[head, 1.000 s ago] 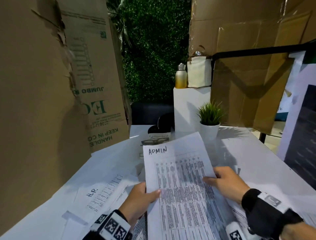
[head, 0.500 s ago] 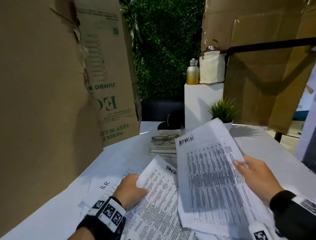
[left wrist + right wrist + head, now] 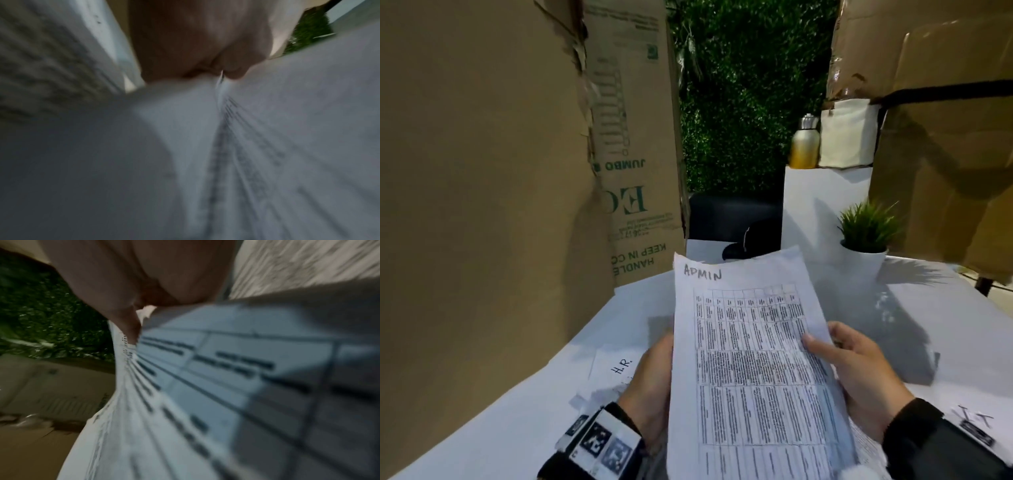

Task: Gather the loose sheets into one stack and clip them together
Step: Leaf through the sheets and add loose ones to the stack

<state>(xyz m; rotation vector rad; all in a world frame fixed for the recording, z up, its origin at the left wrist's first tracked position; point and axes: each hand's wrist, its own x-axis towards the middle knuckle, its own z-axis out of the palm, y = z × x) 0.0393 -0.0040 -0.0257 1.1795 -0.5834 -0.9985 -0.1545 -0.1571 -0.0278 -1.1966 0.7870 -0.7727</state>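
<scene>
I hold a stack of printed sheets (image 3: 750,359) upright above the white table (image 3: 945,318); its top page reads "ADMIN" above a dense table. My left hand (image 3: 650,383) grips the stack's left edge, fingers behind the paper. My right hand (image 3: 856,373) grips the right edge, thumb on the front. Both wrist views are blurred: the left hand (image 3: 197,48) and the right hand (image 3: 144,280) each pinch the paper's edge (image 3: 185,369). A sheet marked "H.R." (image 3: 616,368) lies on the table to the left. Another marked "I.T" (image 3: 974,418) lies at the right. No clip shows.
Tall cardboard boxes (image 3: 500,171) wall the left side, and more cardboard (image 3: 945,154) hangs over the right. A small potted plant (image 3: 866,240) stands on the far table. Behind it a white pedestal (image 3: 822,202) carries a gold bottle (image 3: 804,144).
The ADMIN sheet came back to the centre over the other sheets. My left hand left the sheet on the table and now grips the stack's left edge. The stack stands more upright.
</scene>
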